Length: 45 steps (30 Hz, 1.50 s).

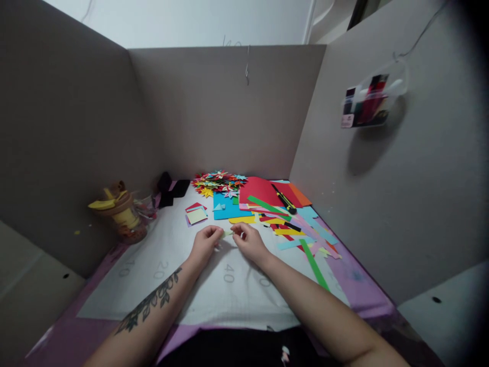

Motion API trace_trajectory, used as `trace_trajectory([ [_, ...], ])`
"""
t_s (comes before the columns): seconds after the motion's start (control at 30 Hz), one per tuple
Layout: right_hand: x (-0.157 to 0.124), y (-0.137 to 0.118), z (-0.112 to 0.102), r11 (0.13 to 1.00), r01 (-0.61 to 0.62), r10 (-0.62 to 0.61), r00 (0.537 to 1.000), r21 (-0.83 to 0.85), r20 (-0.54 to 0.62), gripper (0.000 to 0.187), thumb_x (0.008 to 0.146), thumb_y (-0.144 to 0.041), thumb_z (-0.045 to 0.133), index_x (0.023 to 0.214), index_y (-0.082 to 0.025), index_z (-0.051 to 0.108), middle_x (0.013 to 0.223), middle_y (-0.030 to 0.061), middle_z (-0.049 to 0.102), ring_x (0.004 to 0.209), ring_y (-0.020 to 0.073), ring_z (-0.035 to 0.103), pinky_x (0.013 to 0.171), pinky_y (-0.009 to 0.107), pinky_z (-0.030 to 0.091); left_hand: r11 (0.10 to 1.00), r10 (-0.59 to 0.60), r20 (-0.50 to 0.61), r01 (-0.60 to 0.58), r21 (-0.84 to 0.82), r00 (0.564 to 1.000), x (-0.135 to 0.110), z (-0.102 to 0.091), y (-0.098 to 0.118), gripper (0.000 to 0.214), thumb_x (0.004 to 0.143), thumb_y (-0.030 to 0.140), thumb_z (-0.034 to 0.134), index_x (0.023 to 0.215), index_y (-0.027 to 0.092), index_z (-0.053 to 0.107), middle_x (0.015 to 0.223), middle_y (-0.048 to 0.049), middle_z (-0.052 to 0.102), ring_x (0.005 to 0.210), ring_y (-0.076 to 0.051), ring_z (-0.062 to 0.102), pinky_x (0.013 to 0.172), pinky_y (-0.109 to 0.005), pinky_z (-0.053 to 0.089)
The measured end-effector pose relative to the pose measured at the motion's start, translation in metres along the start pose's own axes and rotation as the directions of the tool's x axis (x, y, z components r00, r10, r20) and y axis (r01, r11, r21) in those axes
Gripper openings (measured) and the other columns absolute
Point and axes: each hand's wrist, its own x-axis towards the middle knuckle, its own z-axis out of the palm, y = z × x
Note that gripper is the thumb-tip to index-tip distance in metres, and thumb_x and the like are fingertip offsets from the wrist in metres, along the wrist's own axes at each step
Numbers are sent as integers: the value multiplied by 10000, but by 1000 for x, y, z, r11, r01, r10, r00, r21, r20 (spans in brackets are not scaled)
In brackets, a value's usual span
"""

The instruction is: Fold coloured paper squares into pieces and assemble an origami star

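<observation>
Between my two hands is a small piece of pale green paper [227, 233], pinched at both ends just above the white mat. My left hand [207, 241] is closed on its left end, and the fingers of my right hand [247, 240] grip the right end. How the paper is folded is too small to make out. Beyond my left hand lies a little stack of square papers [196, 216], a pale yellow one on top. A light blue folded paper piece [219, 207] rests on the blue sheet [229, 211] farther back.
Folded paper stars [217, 182] are heaped at the back. A yellow and black utility knife [284, 200] lies on red sheets [260, 191]. Coloured paper strips [290, 232] spread over the right side. At left stands a patterned cup-like container [128, 219]; a clear pouch [372, 104] hangs on the right wall.
</observation>
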Motion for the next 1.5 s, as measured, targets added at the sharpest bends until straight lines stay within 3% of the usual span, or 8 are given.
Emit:
trace_trajectory([
  [0.23,1,-3,-2,997,-45,47,998,56,-37,153,707,-164,499,811,-181,610,774,12,638,650,134,553,608,247,436,999,-17,79,14,36,997,0,2,-3,307,687,420,663,731,117,643,596,9,587,493,-74,469,486,-187,361],
  [0.63,1,-1,-6,984,-82,91,994,161,-52,186,685,-172,511,815,-174,644,585,-35,526,553,117,471,554,233,390,997,-30,177,17,75,984,-3,3,0,369,683,405,679,901,108,658,634,-30,643,500,-94,520,477,-194,400],
  [0.83,1,-3,-7,981,-97,105,994,171,-40,194,715,-182,499,838,-182,649,766,12,643,643,138,556,613,254,437,996,-34,170,20,81,985,-4,4,1,311,676,413,680,771,119,646,576,-5,608,469,-84,490,461,-188,375],
  [1.1,-1,-9,0,983,-86,91,996,165,-21,255,717,-201,564,972,-192,568,866,28,640,750,150,592,612,246,444,993,-14,117,0,116,993,-5,4,2,289,688,420,657,690,132,625,538,18,570,450,-80,459,444,-184,338],
  [1.5,0,-11,-3,982,-70,79,996,176,-44,133,763,-219,498,894,-199,507,684,-22,555,612,130,521,573,247,406,979,57,115,-78,187,992,-7,6,4,266,699,405,642,668,141,629,512,23,563,447,-86,456,457,-197,340],
])
